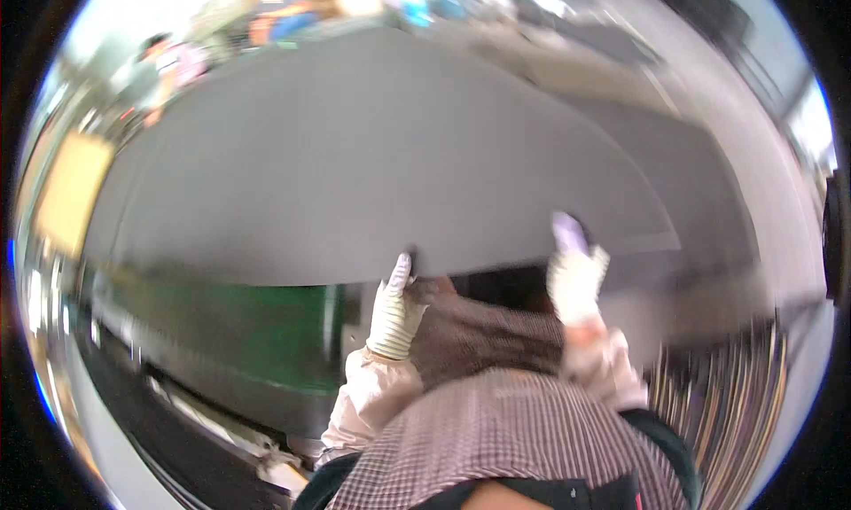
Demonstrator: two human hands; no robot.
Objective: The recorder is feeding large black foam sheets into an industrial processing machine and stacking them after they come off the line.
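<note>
From where I stand, the big grey sheet [381,155] spreads from nine o'clock round past twelve to nearly three. Both forearms, in pale sleeves [372,399], reach forward from six o'clock. The gloved left hand [393,319], toward seven, angles upward, its thumb pressed over the sheet's near edge and fingers tucked below. The right hand [574,284], near three, clamps the same edge, thumb laid forward on top, its fingers mostly hidden. A green panel [257,333] sits at eight.
</note>
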